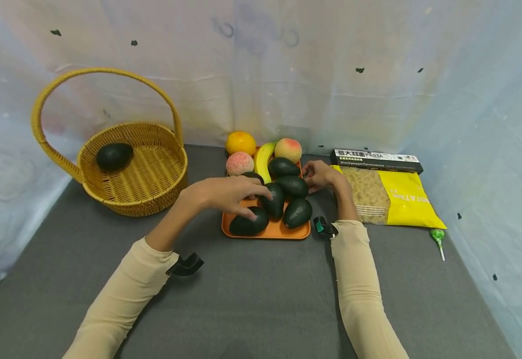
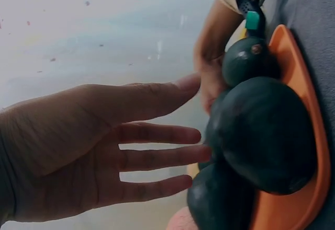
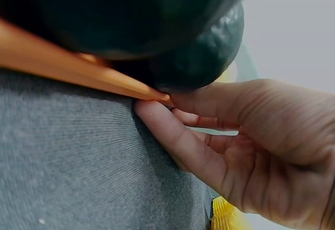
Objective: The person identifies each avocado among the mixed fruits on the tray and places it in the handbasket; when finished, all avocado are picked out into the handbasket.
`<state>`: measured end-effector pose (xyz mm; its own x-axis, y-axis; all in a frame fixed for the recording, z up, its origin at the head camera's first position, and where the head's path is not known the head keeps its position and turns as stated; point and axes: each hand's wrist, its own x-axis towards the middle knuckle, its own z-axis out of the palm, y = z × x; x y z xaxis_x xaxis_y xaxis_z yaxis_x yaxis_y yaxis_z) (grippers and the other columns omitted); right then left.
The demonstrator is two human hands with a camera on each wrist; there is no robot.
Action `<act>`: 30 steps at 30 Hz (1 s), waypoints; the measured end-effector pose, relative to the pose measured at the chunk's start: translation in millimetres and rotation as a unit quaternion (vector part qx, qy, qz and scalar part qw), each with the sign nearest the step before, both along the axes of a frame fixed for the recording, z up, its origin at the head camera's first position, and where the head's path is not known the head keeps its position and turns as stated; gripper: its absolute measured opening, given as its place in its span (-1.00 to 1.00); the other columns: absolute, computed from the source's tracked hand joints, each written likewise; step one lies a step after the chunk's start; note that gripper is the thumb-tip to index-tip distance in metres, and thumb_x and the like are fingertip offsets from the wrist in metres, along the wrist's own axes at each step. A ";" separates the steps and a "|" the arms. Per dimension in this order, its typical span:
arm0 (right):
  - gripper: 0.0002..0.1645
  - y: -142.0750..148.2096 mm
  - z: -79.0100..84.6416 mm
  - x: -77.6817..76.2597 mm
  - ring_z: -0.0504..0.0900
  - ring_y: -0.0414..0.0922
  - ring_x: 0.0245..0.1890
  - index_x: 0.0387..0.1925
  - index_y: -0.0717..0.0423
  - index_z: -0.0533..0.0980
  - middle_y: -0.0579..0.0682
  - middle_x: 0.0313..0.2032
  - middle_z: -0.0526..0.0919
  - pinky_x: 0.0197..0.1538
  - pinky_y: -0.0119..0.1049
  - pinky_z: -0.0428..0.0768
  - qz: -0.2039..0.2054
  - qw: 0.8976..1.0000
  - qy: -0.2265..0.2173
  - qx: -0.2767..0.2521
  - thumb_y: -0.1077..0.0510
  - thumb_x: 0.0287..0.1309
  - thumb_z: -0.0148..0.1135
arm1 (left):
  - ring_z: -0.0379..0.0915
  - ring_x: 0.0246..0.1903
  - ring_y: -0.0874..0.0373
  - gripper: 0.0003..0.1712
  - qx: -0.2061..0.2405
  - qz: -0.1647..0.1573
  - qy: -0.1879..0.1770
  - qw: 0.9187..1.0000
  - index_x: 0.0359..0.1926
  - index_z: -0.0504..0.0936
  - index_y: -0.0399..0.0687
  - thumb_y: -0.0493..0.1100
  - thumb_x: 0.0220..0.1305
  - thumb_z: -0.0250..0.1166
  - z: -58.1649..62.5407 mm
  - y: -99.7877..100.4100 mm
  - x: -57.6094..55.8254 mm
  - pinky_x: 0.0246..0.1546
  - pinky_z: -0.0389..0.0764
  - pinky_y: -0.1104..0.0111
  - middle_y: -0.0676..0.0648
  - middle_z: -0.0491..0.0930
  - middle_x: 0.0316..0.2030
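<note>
An orange tray stands mid-table, loaded with several dark green avocados, a banana, two peaches and an orange fruit. Over the tray's left side is my left hand, its fingers extended and spread above the avocados; the left wrist view shows nothing held in it. At the tray's right edge, my right hand pinches the rim between thumb and finger, plainest in the right wrist view. Part of one avocado is hidden behind the left hand.
A wicker basket with a tall handle stands at the left, one avocado inside it. To the right lie a black pasta box, a yellow pasta bag and a green lollipop. Pale curtains hang behind the table.
</note>
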<state>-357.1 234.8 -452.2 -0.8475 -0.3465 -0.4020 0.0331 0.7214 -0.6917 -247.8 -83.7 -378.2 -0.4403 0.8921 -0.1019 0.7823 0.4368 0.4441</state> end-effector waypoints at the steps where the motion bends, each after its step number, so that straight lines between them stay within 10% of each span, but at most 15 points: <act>1: -0.53 -0.1 -0.2 0.1 0.68 -0.11 -0.33 0.22 0.37 0.38 0.10 -0.19 0.56 -0.21 -0.20 0.81 0.001 1.000 0.002 0.000 0.32 0.37 0.27 | 0.57 0.05 -0.05 -0.33 -0.012 0.001 -0.010 1.000 0.41 0.50 -0.10 -0.06 0.35 0.46 -1.2 1.1 0.5 0.13 0.63 0.11 -0.20 0.56 0.23; 30: -0.57 -0.2 0.3 2.7 0.69 -0.13 -0.36 0.18 0.36 0.38 0.12 -0.18 0.55 -0.20 -0.23 0.80 0.001 1.000 0.005 -0.003 0.30 0.38 0.27 | 0.50 0.18 -0.02 -0.19 -0.141 0.055 -0.041 0.988 0.54 0.36 0.22 -0.01 0.34 0.47 -18.3 16.2 5.3 0.21 0.60 0.06 -0.14 0.41 0.29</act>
<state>-354.4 234.6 -451.8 -0.8509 -0.3509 -0.3910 0.0248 0.7166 -0.6970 -242.5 -67.5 -396.5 -0.5125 0.7705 -0.3791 0.6897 0.6323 0.3527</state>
